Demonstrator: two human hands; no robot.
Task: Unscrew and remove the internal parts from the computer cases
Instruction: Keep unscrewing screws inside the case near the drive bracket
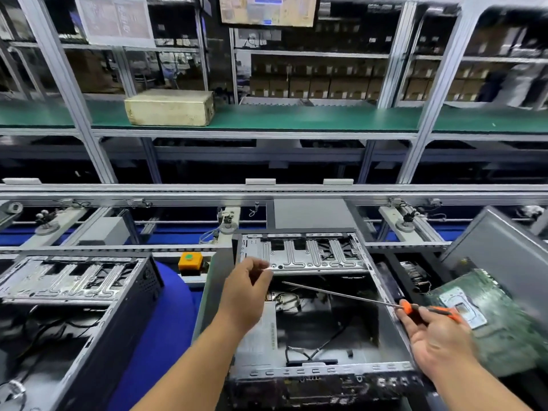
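The conveyor line [89,248] carried two opened computer cases: one in the middle [314,372], one off to the left [118,315]. A green circuit board [504,330] lay just right of the middle case. Up above, a green-matted shelf [296,118] bore a worn cardboard box [170,108].

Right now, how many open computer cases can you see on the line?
2. One open case sits in the middle under both hands; a second case lies to its left, cut off by the picture's edge. Others may be out of view.
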